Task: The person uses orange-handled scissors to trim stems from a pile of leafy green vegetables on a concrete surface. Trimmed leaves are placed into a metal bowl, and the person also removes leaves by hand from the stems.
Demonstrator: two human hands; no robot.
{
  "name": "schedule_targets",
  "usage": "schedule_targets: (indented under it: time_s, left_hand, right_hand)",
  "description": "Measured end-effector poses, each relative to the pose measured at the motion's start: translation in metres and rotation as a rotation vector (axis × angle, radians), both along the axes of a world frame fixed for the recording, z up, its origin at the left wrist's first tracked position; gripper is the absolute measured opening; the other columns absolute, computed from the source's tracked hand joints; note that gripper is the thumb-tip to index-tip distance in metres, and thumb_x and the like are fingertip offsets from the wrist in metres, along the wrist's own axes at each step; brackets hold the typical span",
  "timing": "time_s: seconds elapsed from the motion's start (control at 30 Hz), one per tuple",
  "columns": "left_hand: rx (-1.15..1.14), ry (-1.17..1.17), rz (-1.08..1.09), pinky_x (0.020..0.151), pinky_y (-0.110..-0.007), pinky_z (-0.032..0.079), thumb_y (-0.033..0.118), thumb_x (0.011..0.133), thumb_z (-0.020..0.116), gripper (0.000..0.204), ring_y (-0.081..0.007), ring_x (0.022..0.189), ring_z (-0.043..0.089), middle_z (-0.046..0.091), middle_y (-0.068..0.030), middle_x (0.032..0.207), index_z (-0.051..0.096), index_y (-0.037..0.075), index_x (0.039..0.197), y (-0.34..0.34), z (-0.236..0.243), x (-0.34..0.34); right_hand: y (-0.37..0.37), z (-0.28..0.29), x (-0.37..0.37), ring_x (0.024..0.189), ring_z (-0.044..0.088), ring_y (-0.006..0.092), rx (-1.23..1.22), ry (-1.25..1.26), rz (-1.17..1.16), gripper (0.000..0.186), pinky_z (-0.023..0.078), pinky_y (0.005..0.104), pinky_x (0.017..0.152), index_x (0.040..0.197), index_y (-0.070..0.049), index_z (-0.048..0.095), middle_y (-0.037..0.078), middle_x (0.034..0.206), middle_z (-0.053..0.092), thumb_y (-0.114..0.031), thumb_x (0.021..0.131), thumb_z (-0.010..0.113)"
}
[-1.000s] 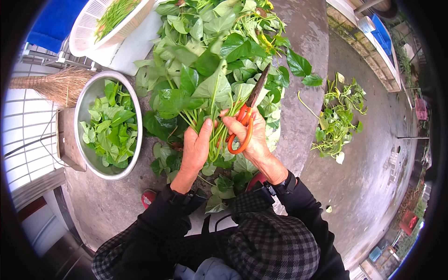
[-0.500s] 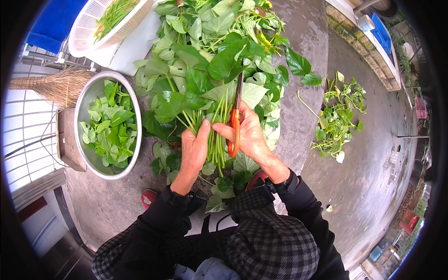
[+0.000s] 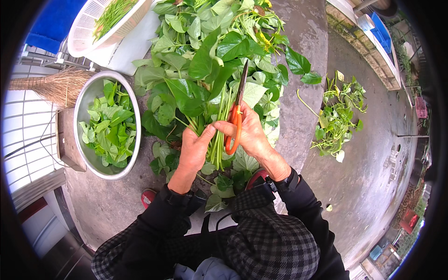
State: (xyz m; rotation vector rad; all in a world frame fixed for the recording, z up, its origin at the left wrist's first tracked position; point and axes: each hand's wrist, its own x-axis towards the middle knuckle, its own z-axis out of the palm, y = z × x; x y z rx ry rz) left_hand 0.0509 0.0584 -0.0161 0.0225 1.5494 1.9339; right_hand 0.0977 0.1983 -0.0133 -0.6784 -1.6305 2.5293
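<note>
A bundle of leafy green stems [image 3: 216, 148] is gripped in my left hand [image 3: 192, 148], its thumb closed over the stalks and the broad leaves pointing away from me. My right hand [image 3: 246, 133] holds scissors [image 3: 237, 123] with orange handles and dark blades, which point up and away beside the bundle. Its thumb and fingers also reach onto the stems, meeting my left thumb. The blades look closed together. Under and beyond both hands spreads a large heap of heart-shaped leaves [image 3: 228, 46].
At the left stands a metal basin [image 3: 136, 135] with picked leaves inside. Behind it are a straw broom [image 3: 60, 86] and a white plastic basket [image 3: 80, 39] of green stems. More cut vines [image 3: 340, 116] lie on the concrete floor [image 3: 364, 186] at the right.
The held bundle's leaves have swung more upright, and the stem ends have risen a little. My hands have come slightly closer together. The scissors' blades show more fully.
</note>
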Motion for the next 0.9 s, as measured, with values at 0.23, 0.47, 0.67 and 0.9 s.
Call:
schedule_targets:
  time_s: [0.23,0.47,0.67,0.9]
  left_hand:
    - [0.003,-0.18,0.117,0.057,-0.029,0.049,0.017,0.093,0.053,0.018,-0.0155,0.068,0.057,0.059,-0.0076,0.083,0.056,-0.001,0.094,0.0,0.009,-0.015]
    - [0.044,-0.177,0.116,0.047,-0.026,0.037,0.02,0.094,0.052,0.02,-0.0117,0.054,0.047,0.053,-0.0045,0.074,0.053,0.0,0.091,-0.012,0.005,-0.027]
    - [0.086,-0.261,0.116,0.044,-0.026,0.036,0.019,0.094,0.052,0.023,-0.0124,0.051,0.045,0.053,-0.0051,0.071,0.052,-0.003,0.1,-0.012,0.0,-0.039]
    - [0.409,-0.413,0.007,0.053,-0.027,0.041,0.02,0.094,0.051,0.027,-0.0153,0.06,0.051,0.056,-0.0066,0.079,0.053,-0.003,0.107,-0.019,0.006,-0.057]
  right_hand:
    - [0.009,0.004,0.008,0.072,0.059,0.0122,-0.207,0.007,-0.054,0.034,0.049,0.0266,0.066,0.105,-0.002,0.055,0.007,0.087,0.064,-0.002,0.076,0.071]
    - [0.028,0.018,0.009,0.062,0.054,0.0088,-0.176,-0.016,-0.088,0.031,0.045,0.0221,0.054,0.103,-0.002,0.054,0.002,0.079,0.059,-0.004,0.077,0.07]
    - [0.054,0.109,-0.046,0.057,0.053,0.0082,0.053,0.05,-0.04,0.027,0.044,0.0213,0.052,0.1,-0.005,0.056,0.0,0.074,0.059,-0.006,0.078,0.071]
    - [0.016,0.199,-0.224,0.061,0.056,0.0137,0.142,0.411,0.114,0.028,0.046,0.0275,0.056,0.092,0.0,0.056,0.004,0.072,0.056,-0.021,0.081,0.071]
